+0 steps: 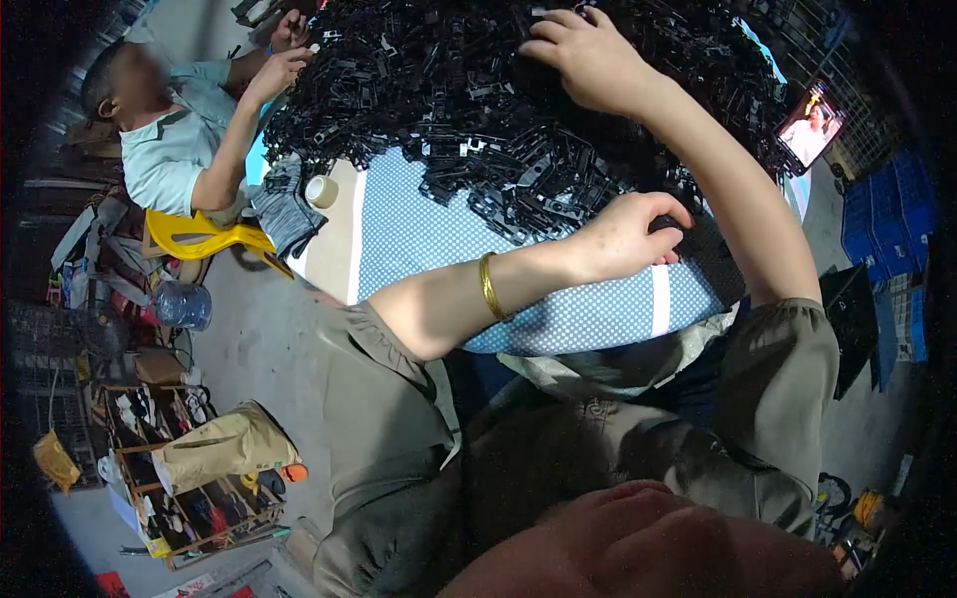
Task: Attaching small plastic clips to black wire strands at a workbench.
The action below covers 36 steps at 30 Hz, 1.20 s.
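A large heap of small black clip-like parts covers the far side of the table. My left hand, with a gold bracelet on its wrist, is at the heap's near right edge. Its thumb and fingers curl round a small black part, whose exact shape is hard to make out. Farther off, my right hand reaches over the heap with its fingers apart, their tips against the dark parts. Shadow hides what lies beneath that palm. Blue dotted cloth shows under the near edge of the heap.
A roll of tape and a grey cloth lie at the table's left. Another person sits there on a yellow stool, hands at the heap. A lit phone stands at the right, near blue crates.
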Each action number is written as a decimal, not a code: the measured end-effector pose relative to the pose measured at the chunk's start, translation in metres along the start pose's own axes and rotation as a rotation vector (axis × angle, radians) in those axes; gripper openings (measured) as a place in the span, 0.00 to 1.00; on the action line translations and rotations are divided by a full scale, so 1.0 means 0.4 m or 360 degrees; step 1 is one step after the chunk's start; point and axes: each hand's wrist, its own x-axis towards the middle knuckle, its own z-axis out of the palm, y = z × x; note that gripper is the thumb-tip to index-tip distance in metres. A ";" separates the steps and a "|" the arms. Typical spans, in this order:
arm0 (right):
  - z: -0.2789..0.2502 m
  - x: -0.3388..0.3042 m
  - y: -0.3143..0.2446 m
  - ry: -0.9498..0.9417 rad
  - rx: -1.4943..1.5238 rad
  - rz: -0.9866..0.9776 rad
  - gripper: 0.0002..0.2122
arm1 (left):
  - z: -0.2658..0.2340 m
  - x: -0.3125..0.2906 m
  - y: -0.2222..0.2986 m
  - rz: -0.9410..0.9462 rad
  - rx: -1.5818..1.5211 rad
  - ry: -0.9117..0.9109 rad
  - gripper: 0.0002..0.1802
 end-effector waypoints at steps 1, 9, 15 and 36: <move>0.008 -0.010 -0.007 -0.0124 0.0000 -0.0005 0.14 | 0.000 0.000 -0.001 0.0000 0.0000 -0.0003 0.14; -0.020 -0.111 0.014 -0.0195 0.0337 0.0115 0.10 | -0.012 0.003 0.004 -0.0074 -0.0334 0.0163 0.15; -0.163 -0.261 -0.038 -0.0540 0.1021 0.0891 0.15 | -0.027 0.003 0.011 -0.0141 -0.0600 0.0313 0.18; -0.267 -0.361 -0.100 -0.0054 0.0628 0.0713 0.19 | -0.010 0.002 0.005 0.0030 -0.0803 0.0428 0.19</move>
